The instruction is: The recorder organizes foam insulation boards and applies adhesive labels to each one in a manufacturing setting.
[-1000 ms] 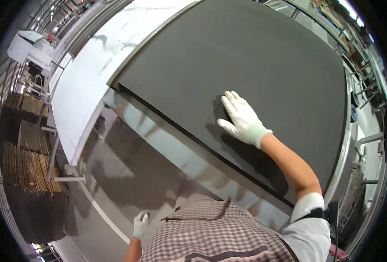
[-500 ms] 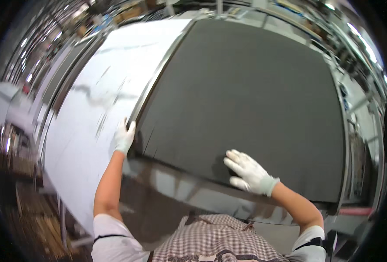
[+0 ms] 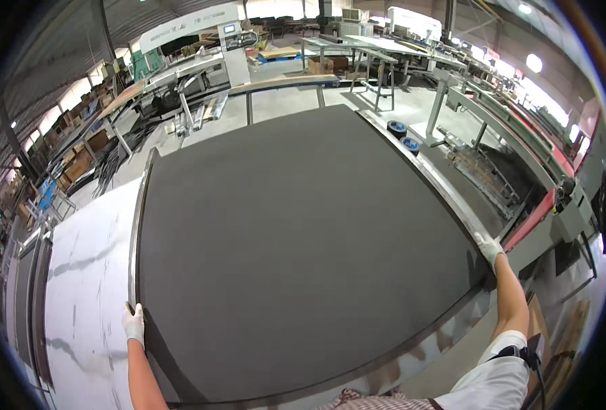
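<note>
A large dark grey panel (image 3: pixel 303 253) lies flat in front of me, with a pale metal edge strip (image 3: pixel 137 232) along its left side and another metal edge strip (image 3: pixel 446 188) along its right. My left hand (image 3: pixel 133 324), in a white glove, is closed round the lower part of the left strip, thumb and finger on either side. Gloved in white as well, my right hand (image 3: pixel 489 249) grips the right strip near the panel's close right corner. The undersides of both grips are hidden.
A white marble-patterned sheet (image 3: pixel 88 273) lies left of the panel. Two dark rolls with blue centres (image 3: pixel 397 128) sit just beyond the right strip. A machine frame with red parts (image 3: pixel 532 222) stands at the right. Farther back are a white machine (image 3: pixel 235 58) and work tables (image 3: pixel 378 51).
My right hand has left the panel's surface for the right edge strip. My left hand remains at the left edge. The view has swung up, showing more of the workshop.
</note>
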Motion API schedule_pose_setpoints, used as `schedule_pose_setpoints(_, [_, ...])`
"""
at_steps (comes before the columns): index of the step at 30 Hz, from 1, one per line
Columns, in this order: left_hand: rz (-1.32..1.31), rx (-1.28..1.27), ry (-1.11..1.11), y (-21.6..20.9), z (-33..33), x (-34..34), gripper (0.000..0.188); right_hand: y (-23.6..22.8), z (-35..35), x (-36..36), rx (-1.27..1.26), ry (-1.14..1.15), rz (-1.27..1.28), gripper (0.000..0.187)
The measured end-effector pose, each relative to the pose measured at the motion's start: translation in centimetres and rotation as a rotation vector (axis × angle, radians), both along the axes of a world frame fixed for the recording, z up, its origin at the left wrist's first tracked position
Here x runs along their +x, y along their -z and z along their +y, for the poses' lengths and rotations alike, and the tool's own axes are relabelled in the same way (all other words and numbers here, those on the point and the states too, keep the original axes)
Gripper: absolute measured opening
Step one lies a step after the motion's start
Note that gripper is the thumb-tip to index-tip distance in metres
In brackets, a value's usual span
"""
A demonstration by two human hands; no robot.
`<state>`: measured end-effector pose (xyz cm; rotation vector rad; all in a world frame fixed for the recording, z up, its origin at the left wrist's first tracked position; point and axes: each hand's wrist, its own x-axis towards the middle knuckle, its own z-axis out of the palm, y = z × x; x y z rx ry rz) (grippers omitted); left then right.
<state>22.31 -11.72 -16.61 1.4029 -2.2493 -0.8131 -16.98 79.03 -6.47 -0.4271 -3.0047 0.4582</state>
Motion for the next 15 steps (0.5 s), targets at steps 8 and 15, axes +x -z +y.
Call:
schedule_pose_setpoints(8, [-0.440,-0.537,-0.199,-1.7,4.0,-4.6,0.059,2.5,-0.4,-3.0,0.095,-0.229,0.068,0.042])
schedule_pose_setpoints(15, [-0.434,-0.622,-0.172,1.3,-0.3,-1.7,0.055,4.3,-2.5,-10.0,0.103,-0.398,0.250,0.041])
